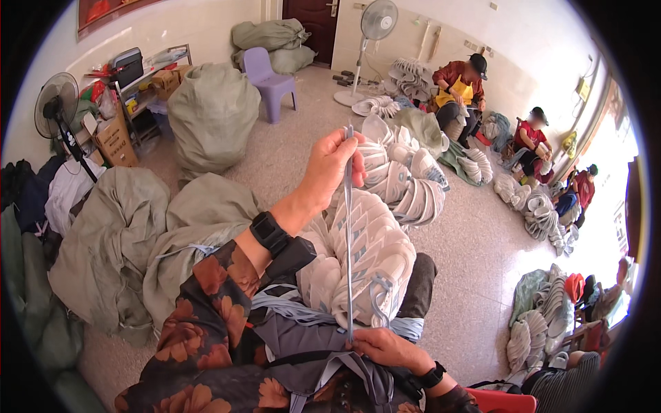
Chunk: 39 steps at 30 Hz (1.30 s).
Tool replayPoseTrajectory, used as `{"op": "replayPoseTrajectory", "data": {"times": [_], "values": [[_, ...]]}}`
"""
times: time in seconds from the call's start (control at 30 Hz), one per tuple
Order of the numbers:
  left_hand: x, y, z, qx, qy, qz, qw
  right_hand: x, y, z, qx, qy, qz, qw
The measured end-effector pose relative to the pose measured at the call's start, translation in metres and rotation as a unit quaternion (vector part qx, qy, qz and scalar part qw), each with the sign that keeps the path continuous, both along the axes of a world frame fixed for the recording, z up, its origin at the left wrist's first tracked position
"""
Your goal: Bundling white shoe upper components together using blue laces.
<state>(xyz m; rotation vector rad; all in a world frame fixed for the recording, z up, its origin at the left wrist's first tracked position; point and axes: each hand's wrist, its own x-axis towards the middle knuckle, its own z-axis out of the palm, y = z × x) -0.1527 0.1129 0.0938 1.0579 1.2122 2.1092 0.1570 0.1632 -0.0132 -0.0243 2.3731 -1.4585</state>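
Note:
My left hand (330, 168) is raised in front of me, its fingers closed around the upper end of a light grey-blue shoelace (349, 241). The lace hangs taut and straight down to my right hand (392, 346), which pinches it low down near my lap. Behind the lace, a nested stack of white shoe uppers (372, 251) with pale blue-grey parts rests at my knees. A lace loops through the nearest upper. Beside the stack lies a bundle of loose light-blue laces (296, 310) across my lap.
More stacked uppers (406, 179) lie just beyond. Large grey-green sacks (110, 241) fill the left side, with another sack (213, 117) farther back near a purple chair (270, 82). Several people (463, 86) sit along the right wall among piles of uppers. Two fans (379, 20) stand about.

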Motion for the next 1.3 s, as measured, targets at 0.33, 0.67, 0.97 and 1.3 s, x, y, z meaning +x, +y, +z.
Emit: {"op": "replayPoseTrajectory", "data": {"times": [0.33, 0.67, 0.97, 1.3], "values": [[-0.033, -0.057, -0.003, -0.018, -0.007, 0.098, 0.995, 0.001, -0.001, 0.000, -0.036, 0.055, -0.039, 0.997], [-0.129, -0.238, 0.036, 0.060, 0.051, 0.158, 0.984, 0.004, 0.003, -0.004, -0.026, 0.112, -0.038, 0.993], [-0.129, -0.295, 0.060, 0.123, 0.075, 0.331, 0.932, 0.006, 0.027, -0.026, -0.031, 0.268, -0.398, 0.877], [-0.041, -0.187, 0.022, -0.106, 0.125, 0.197, 0.967, 0.008, 0.051, -0.051, 0.056, 0.196, -0.398, 0.895]]}}
